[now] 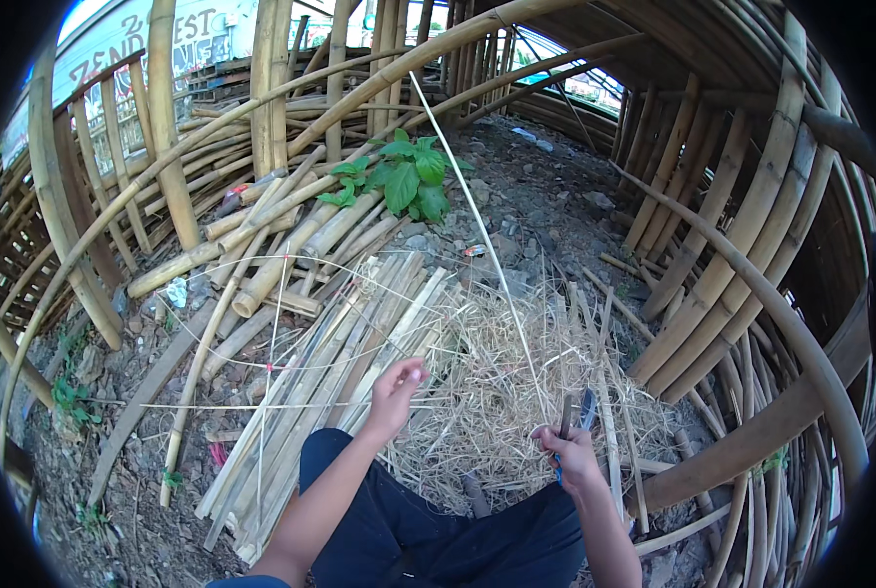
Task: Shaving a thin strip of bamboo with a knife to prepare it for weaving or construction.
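one bladed tool [587, 409] fills the clenched right hand [572, 458]; whether the left hand [393, 399] holds anything is unclear.

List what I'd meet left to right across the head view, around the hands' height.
Green weeds → pink scrap → left hand → right hand with knife → brown plank. Left out: split bamboo strips and shavings heap, which overlap the hands.

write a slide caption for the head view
Left grip over bamboo slats, right grip on a knife, a long pale strip slanting up over a heap of shavings.
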`<action>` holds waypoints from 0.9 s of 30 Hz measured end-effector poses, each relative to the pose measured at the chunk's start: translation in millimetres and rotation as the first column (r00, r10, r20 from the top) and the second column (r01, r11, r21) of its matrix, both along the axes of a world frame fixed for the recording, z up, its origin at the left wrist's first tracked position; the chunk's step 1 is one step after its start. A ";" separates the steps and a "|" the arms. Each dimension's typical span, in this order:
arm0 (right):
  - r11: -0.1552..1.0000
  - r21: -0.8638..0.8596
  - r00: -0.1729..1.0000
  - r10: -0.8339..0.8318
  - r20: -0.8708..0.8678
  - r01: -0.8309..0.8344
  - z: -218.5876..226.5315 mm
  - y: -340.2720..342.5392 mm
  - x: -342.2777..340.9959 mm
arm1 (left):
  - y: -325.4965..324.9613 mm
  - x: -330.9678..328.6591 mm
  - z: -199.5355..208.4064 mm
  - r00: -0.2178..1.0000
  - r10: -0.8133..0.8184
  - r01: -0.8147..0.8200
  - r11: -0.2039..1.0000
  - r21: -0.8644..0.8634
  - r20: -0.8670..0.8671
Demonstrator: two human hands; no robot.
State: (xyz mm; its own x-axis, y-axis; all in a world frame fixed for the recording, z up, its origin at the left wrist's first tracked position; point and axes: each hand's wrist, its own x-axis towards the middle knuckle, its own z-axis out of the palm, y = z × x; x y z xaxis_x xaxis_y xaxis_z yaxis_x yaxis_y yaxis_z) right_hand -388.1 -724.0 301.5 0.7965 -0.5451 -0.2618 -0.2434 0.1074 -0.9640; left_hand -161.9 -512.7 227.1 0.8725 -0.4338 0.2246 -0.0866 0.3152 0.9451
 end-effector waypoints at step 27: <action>0.855 -0.516 0.988 0.024 0.151 0.057 -31.0 31.8 -40.4 | 41.0 114.0 197.5 0.966 0.141 -0.251 0.717 -0.651 -0.217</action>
State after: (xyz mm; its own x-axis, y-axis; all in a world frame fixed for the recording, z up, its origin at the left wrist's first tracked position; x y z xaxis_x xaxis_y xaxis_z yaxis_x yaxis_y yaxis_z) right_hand -428.5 -692.2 270.5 0.7928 -0.5822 0.1801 -0.0982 -0.4137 -0.9051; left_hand -47.9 -471.7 424.6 0.9659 -0.0343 0.2566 -0.1026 0.8592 0.5012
